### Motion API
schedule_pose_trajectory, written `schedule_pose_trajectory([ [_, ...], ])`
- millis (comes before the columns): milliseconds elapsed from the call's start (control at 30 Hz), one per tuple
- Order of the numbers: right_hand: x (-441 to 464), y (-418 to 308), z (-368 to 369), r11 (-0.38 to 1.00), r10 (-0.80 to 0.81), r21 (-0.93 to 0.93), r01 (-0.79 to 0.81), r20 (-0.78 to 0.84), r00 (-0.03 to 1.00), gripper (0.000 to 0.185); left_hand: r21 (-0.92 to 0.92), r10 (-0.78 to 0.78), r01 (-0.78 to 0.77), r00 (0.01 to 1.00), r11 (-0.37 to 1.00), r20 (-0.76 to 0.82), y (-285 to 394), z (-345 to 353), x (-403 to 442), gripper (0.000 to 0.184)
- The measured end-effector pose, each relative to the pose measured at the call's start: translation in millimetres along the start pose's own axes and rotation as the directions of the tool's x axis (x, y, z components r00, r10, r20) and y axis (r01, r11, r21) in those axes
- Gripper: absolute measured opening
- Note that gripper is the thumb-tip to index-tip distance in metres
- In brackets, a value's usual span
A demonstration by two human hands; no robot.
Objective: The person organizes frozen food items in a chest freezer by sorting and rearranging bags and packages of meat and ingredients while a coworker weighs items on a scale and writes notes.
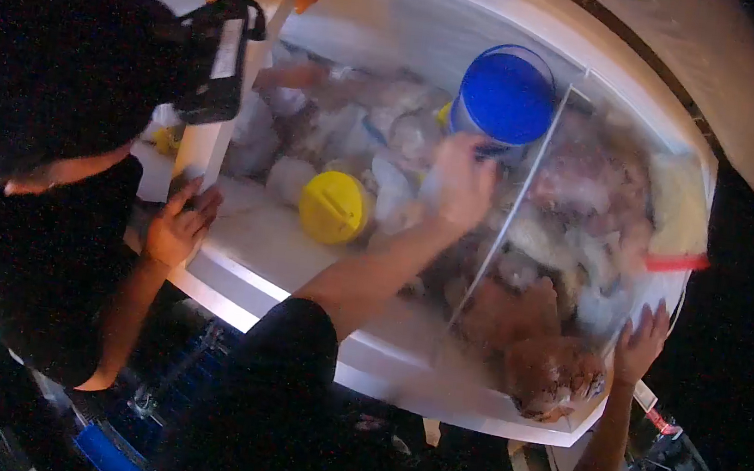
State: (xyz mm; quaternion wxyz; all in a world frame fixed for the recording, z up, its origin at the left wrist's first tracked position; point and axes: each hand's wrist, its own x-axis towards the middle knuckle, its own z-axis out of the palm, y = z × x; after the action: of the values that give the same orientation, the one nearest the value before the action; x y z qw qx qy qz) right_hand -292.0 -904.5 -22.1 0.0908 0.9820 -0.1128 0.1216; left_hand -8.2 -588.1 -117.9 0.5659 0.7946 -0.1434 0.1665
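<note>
Evidently, the left hand point(465, 180) is at the near side of the blue tub point(508, 92); blur hides whether its fingers grip. The right hand point(642, 342) lies unclenched, fingers spread, on the freezer point(391, 32) rim. The tub sits over frosty bags point(392, 186), beside the divider point(521, 187). It looks stiff and probably slick with cold, its weight unclear; the rim should give the surest hold. Nearer lies a yellow tub point(334, 207).

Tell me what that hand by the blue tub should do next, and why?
Perhaps close the left hand on the near edge of the blue tub: the hand is right there, but blur hides any firm grip. The right hand rests on the rim of the white chest.
</note>
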Motion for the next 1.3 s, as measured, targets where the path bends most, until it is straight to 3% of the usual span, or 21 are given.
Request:
schedule_pose_trajectory([
  [67, -1, 0, 0, 0.999, 0.015, -0.052, -0.013, 0.037, 0.999, 0.037, 0.249, -0.090, 0.079, 0.995, 0.965, 0.032, -75, -1, -13, 0.034],
  [167, 0, 0, 1, 0.995, 0.039, -0.091, -0.032, 0.077, 0.996, 0.038, 0.671, -0.092, -0.117, 0.959, 0.732, 0.267, -175, 13, -30, 0.033],
  [267, 1, 3, 1, 0.998, 0.004, -0.067, 0.002, 0.084, 0.996, 0.039, 0.659, -0.104, -0.207, 0.911, 0.723, 0.400, -225, 36, -11, 0.031],
  [300, -2, 6, 5, 0.995, 0.012, -0.105, -0.002, 0.098, 0.995, 0.040, 0.704, -0.293, -0.135, 0.843, 0.697, 0.451, -231, 39, -5, 0.030],
  [367, -4, 8, 7, 0.996, -0.048, -0.070, 0.052, 0.059, 0.997, 0.041, 0.808, -0.637, -0.011, 0.610, 0.588, 0.472, -225, 46, 4, 0.028],
  [433, -3, 8, 10, 0.995, -0.047, -0.088, 0.050, 0.037, 0.998, 0.038, 0.764, -0.555, 0.015, 0.696, 0.645, 0.455, -234, 57, 4, 0.028],
  [533, -3, 7, 8, 0.994, -0.043, -0.098, 0.047, 0.046, 0.998, 0.038, 0.700, -0.469, -0.007, 0.738, 0.714, 0.485, -241, 48, 16, 0.029],
  [567, -3, 9, 10, 0.997, -0.060, -0.039, 0.060, 0.013, 0.998, 0.039, 0.700, -0.462, -0.010, 0.745, 0.714, 0.482, -242, 48, 17, 0.030],
  [667, -8, 15, 12, 0.982, -0.058, -0.175, 0.065, 0.040, 0.998, 0.038, 0.736, -0.464, -0.018, 0.766, 0.677, 0.445, -257, 60, 16, 0.031],
  [733, -11, 16, 14, 0.987, -0.044, -0.154, 0.047, 0.021, 0.999, 0.038, 0.732, -0.442, -0.027, 0.782, 0.681, 0.440, -254, 55, 13, 0.032],
  [800, -12, 19, 16, 0.992, -0.041, -0.119, 0.041, 0.000, 0.999, 0.039, 0.683, -0.389, -0.036, 0.799, 0.729, 0.458, -214, 21, 17, 0.031],
  [867, -13, 25, 21, 0.994, -0.053, -0.092, 0.052, -0.011, 0.999, 0.040, 0.577, -0.199, -0.176, 0.826, 0.797, 0.528, -196, 1, 21, 0.026],
  [967, -28, 26, 18, 0.998, -0.020, -0.060, 0.021, 0.017, 1.000, 0.040, 0.513, -0.348, 0.014, 0.752, 0.858, 0.561, -159, -25, 12, 0.019],
  [1067, -31, 13, 6, 0.997, -0.042, -0.065, 0.042, -0.004, 0.999, 0.041, 0.444, -0.383, 0.134, 0.753, 0.886, 0.536, -118, -43, 10, 0.014],
  [1133, -34, 9, 6, 0.993, -0.041, -0.109, 0.043, 0.022, 0.999, 0.040, 0.288, -0.272, 0.149, 0.850, 0.946, 0.452, -70, -69, -2, 0.009],
  [1267, -15, 1, 56, 0.994, -0.100, 0.026, 0.102, -0.074, 0.992, 0.046, 0.114, -0.237, 0.210, 0.906, 0.971, 0.352, 24, -116, 0, 0.013],
  [1300, -1, -4, 62, 0.939, -0.113, 0.291, 0.183, -0.241, 0.964, 0.037, 0.095, -0.137, 0.115, 0.954, 0.989, 0.267, 59, -133, 8, 0.016],
])
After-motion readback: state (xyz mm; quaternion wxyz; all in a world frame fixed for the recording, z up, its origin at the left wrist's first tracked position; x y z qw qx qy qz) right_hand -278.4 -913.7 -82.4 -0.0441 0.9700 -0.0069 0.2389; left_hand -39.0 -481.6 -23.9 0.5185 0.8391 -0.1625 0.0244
